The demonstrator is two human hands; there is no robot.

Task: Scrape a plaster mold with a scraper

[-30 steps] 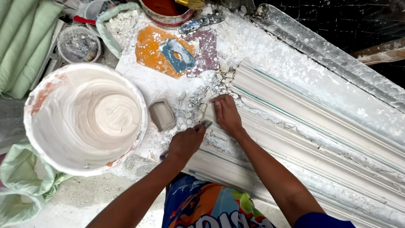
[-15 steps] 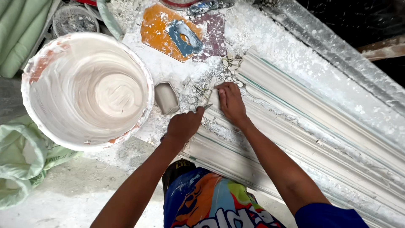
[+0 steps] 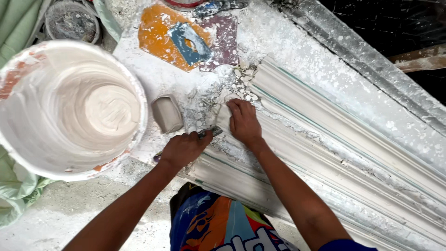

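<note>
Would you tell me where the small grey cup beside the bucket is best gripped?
Grip the small grey cup across its side walls, coming from above: it stands upright with its mouth open, the bucket close on one side, and plaster crumbs lie on the other.

A long plaster cornice moulding [image 3: 334,139] runs from the middle of the view toward the lower right. At its near end the right hand [image 3: 244,122] lies on it, with the left hand [image 3: 184,148] just to its left, closed on a small tool [image 3: 209,133] (its tip touches the moulding's end). A small cup [image 3: 167,113] sits left of the hands, and a large bucket [image 3: 69,107] stands further left. A patterned board [image 3: 186,39] lies behind them.
</note>
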